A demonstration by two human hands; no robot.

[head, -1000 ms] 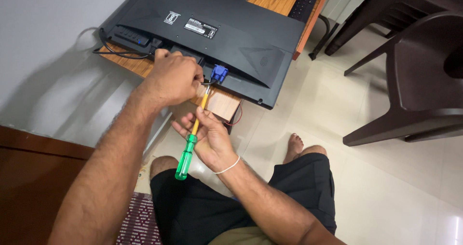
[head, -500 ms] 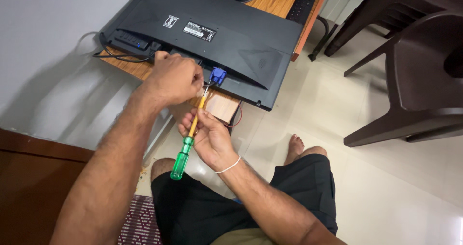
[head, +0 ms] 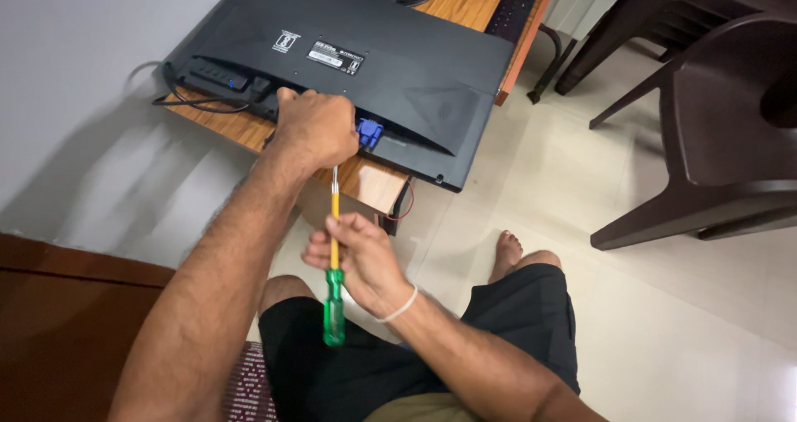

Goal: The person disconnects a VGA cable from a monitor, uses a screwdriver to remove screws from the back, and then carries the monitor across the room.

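A black monitor (head: 398, 73) lies face down on a wooden desk (head: 378, 185), its back toward me. My left hand (head: 314, 127) is closed over the port area on the monitor's lower edge, beside a blue cable connector (head: 369, 131). Fingers of my right hand (head: 359, 256) pinch the orange shaft of a screwdriver (head: 334, 264) with a green handle. The screwdriver stands nearly upright, its tip hidden under my left hand. What my left hand grips is hidden.
Black cables (head: 195, 102) run off the desk's left end by a grey wall. Dark brown plastic chairs (head: 714, 140) stand at the right on a pale tiled floor. A brown wooden panel (head: 58, 331) sits at lower left. My knees and bare foot (head: 506, 252) are below the desk.
The screwdriver has swung from a slant to nearly upright, its green handle now lower and more to the right. My right hand has slid down toward me. My left hand stays on the monitor.
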